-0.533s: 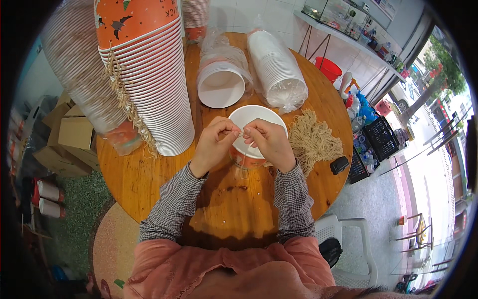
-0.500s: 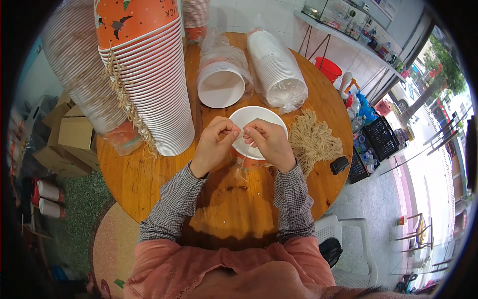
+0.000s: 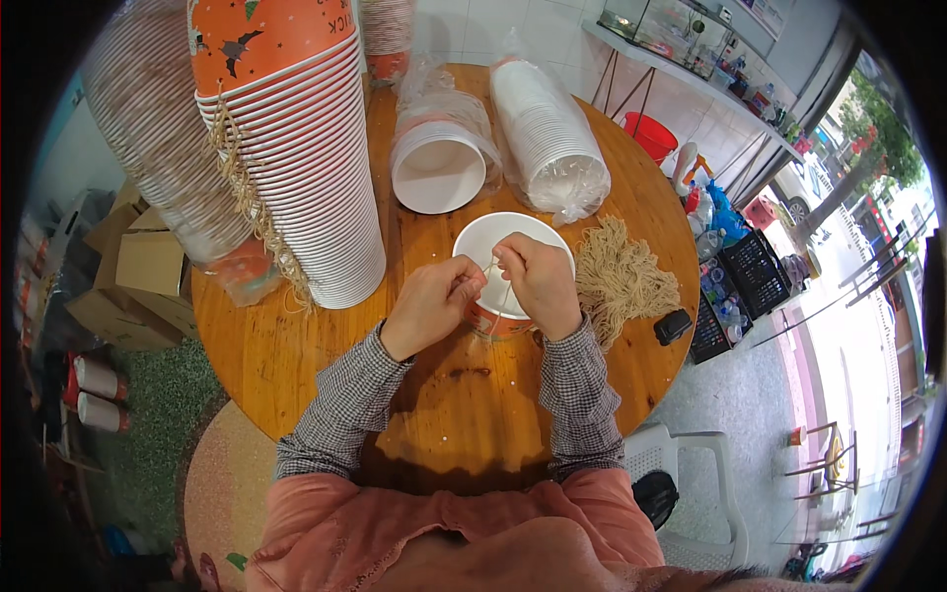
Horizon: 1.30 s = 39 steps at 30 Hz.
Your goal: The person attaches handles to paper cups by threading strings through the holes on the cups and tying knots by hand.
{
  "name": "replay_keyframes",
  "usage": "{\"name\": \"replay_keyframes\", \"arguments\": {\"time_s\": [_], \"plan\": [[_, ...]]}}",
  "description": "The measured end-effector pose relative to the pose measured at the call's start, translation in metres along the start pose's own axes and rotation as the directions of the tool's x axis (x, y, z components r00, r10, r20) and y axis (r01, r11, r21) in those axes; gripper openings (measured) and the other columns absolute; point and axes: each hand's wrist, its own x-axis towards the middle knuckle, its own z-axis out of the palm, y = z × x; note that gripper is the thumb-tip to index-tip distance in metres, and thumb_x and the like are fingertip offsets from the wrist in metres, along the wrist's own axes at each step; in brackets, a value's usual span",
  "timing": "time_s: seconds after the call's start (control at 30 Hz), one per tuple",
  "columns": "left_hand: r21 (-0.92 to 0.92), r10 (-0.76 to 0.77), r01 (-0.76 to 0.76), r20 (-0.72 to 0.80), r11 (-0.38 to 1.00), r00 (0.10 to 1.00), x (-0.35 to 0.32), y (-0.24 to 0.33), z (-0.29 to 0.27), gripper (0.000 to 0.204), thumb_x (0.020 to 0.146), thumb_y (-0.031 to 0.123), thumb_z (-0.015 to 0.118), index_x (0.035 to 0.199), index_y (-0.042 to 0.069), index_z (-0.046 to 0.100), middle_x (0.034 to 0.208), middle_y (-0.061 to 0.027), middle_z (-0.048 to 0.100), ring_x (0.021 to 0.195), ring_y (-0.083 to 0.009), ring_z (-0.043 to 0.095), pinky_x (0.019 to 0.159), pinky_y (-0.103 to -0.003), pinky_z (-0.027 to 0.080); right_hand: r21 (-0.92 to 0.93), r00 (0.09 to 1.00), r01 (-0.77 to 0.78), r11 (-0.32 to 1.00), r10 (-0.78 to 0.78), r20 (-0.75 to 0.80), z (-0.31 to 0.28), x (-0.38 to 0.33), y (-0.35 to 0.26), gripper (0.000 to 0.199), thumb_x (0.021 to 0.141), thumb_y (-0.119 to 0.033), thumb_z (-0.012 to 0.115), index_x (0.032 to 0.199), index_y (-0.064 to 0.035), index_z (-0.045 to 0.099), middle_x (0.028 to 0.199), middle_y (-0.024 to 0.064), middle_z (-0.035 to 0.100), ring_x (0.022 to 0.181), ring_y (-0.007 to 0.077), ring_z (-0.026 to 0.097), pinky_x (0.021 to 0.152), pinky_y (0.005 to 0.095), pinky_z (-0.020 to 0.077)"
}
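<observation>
A paper bucket, white inside and orange outside, stands on the round wooden table in front of me. Over its near rim, my left hand and my right hand each pinch a thin string. It stretches across the small gap between their fingertips, and a strand hangs down in front of the white interior. My right hand is slightly higher and farther away than my left. To the right of the bucket lies a heap of tan strings.
At the left towers a stack of orange and white buckets with strings down its side. Behind are a bagged bucket and a bagged sleeve of white lids or bowls. A small black object sits near the table's right edge.
My hands have moved slightly apart, the left one lower and nearer to me, drawing the string between them. The bucket is practically where it was.
</observation>
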Motion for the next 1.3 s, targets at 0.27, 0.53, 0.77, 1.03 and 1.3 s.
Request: {"name": "replay_keyframes", "arguments": {"time_s": [0.27, 0.53, 0.77, 1.03, 1.3], "plan": [[0.035, -0.044, 0.037, 0.209, 0.999, 0.977, -0.001, 0.007, 0.002, 0.005, 0.091, 0.000, 0.054, 0.090, -0.001, 0.059, 0.076, -0.0037, 0.061, 0.071, -0.0117, 0.057, 0.066, -0.027, 0.047, 0.087, 0.991, -0.101, 0.991, 0.107, -0.075, -0.010, 0.002, 0.000, 0.018, 0.093, -0.015, 0.057, 0.090, 0.0015, 0.064, 0.067, 0.0088, 0.064, 0.054, 0.0142, 0.061, 0.051, 0.0269, 0.0473], [-0.339, -0.059, 0.042, -0.039, 0.940, 0.998, 0.007, -0.008, -0.001, 0.005, 0.096, 0.003, 0.049, 0.096, 0.000, 0.054, 0.081, -0.0056, 0.064, 0.069, -0.0102, 0.058, 0.061, -0.023, 0.046, 0.400, 0.885, -0.428, 0.811, 0.285, 0.369, -0.019, -0.001, -0.001, 0.022, 0.094, -0.020, 0.055, 0.093, 0.0010, 0.060, 0.071, 0.0102, 0.065, 0.060, 0.0135, 0.061, 0.054, 0.0291, 0.0478], [-0.499, -0.029, 0.011, -0.029, 0.866, 0.999, 0.009, -0.014, -0.006, 0.008, 0.099, 0.007, 0.048, 0.100, 0.001, 0.053, 0.085, -0.0028, 0.064, 0.067, -0.0060, 0.054, 0.061, -0.020, 0.045, 0.261, 0.889, -0.121, 0.958, -0.013, 0.459, -0.012, 0.001, 0.009, 0.023, 0.089, -0.020, 0.060, 0.095, 0.0027, 0.060, 0.073, 0.0118, 0.066, 0.063, 0.0175, 0.061, 0.059, 0.0330, 0.0476], [-0.169, 0.043, -0.053, -0.061, 0.984, 0.997, 0.009, -0.008, -0.006, 0.015, 0.092, 0.010, 0.062, 0.100, -0.002, 0.065, 0.080, -0.0026, 0.066, 0.072, -0.0055, 0.058, 0.065, -0.021, 0.047, 0.476, 0.915, -0.367, 0.799, 0.219, 0.338, -0.025, 0.000, -0.018, 0.011, 0.089, -0.009, 0.060, 0.090, 0.0021, 0.059, 0.073, 0.0030, 0.061, 0.055, 0.0065, 0.054, 0.048, 0.0214, 0.0422], [-0.242, -0.135, 0.135, 0.016, 0.961, 0.991, 0.003, -0.002, 0.000, 0.012, 0.085, 0.009, 0.070, 0.089, -0.002, 0.068, 0.069, -0.0031, 0.063, 0.062, -0.0050, 0.052, 0.054, -0.022, 0.040, 0.437, 0.958, -0.251, 0.864, 0.158, 0.239, -0.024, -0.005, -0.019, 0.009, 0.087, -0.006, 0.061, 0.087, 0.0029, 0.059, 0.070, 0.0031, 0.061, 0.057, 0.0058, 0.053, 0.052, 0.0220, 0.0443]]}}
